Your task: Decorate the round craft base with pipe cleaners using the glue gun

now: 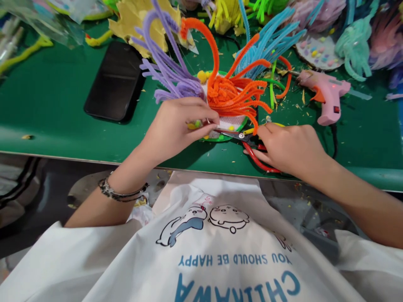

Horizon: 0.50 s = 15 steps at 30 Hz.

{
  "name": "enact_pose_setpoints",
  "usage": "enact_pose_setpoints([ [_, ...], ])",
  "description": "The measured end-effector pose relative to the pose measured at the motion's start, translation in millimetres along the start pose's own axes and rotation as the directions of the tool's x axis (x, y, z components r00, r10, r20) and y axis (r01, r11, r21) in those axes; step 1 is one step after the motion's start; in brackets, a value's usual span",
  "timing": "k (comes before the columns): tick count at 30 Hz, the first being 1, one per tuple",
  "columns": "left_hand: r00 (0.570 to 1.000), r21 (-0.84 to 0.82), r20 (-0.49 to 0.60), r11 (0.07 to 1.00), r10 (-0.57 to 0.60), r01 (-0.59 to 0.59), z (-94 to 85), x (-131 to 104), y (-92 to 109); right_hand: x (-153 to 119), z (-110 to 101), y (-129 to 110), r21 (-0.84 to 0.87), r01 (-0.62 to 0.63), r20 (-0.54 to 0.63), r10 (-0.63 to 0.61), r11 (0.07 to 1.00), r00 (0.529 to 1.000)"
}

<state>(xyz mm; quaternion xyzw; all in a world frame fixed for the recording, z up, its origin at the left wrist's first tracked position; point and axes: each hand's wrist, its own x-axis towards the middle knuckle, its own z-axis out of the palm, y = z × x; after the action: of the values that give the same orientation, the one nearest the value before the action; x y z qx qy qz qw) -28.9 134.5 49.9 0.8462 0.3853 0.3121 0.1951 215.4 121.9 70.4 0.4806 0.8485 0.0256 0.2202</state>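
My right hand (285, 144) is wrapped around the red handles of a pair of scissors (261, 161). The dark blades point left, and their tips reach the fingers of my left hand (185, 119). Those fingers are pinched at the edge of a round white base (226, 121) with a green rim and small yellow and green pompoms; what they hold is too small to name. On the base stand a bundle of orange pipe cleaners (225, 94) and a bundle of purple pipe cleaners (187, 88). One orange stem hangs down by my right fingertips.
Left of the base lies a black phone (115, 82). A pink glue gun (325, 94) with a lit red switch lies to the right. Blue pipe cleaners (267, 46), torn yellow paper (141, 25) and a teal bundle (355, 46) crowd the back of the green table (56, 121).
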Motion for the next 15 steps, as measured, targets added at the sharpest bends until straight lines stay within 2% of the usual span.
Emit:
enact_pose_setpoints([
  [2,0.986,-0.111,-0.075,0.984,-0.15,0.141,-2.0,-3,4,-2,2,3,0.036,-0.013,-0.029,0.014,0.999,0.999],
  [5,0.936,-0.258,-0.085,0.915,-0.341,0.31,-2.8,-9,9,-7,3,9,0.106,-0.043,-0.055,0.049,0.993,0.997],
  [7,0.927,-0.298,-0.085,0.897,-0.365,0.326,-1.4,-11,10,-13,4,16,0.137,-0.087,-0.039,0.093,0.987,0.995],
  [11,0.927,-0.34,-0.144,0.897,-0.346,0.282,4.8,-15,6,-36,13,38,0.133,-0.206,-0.026,0.211,0.969,0.977],
  [15,0.92,-0.358,-0.115,0.879,-0.375,0.314,8.9,-16,5,-56,31,62,0.127,-0.341,-0.025,0.346,0.932,0.938],
])
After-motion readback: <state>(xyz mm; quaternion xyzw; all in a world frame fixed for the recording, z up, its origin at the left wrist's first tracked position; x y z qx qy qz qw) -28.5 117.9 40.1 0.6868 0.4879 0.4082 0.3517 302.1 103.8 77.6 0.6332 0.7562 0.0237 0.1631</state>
